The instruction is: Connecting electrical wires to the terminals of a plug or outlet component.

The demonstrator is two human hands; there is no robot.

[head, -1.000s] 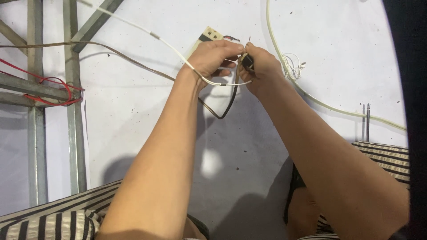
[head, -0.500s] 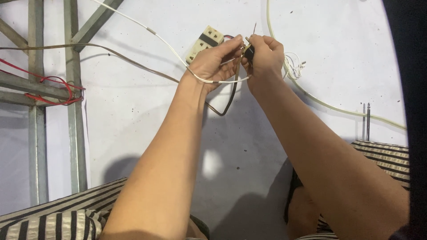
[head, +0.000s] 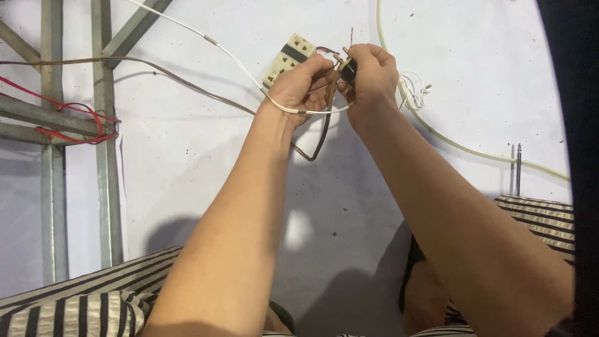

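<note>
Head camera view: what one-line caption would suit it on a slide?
Two hands, left and right, pinch brown wires and a small black part over a cream socket strip on a white floor.

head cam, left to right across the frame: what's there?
Grey metal frame with red wire → beige socket block → left hand → small black part pinched in right hand → bundle of thin white wires → thick cream cable → striped cloth.

Pale floor (head: 187,162) beneath grey metal frame (head: 53,156).

Workshop floor: metal frame (head: 103,156), loose cables (head: 455,145)
</note>
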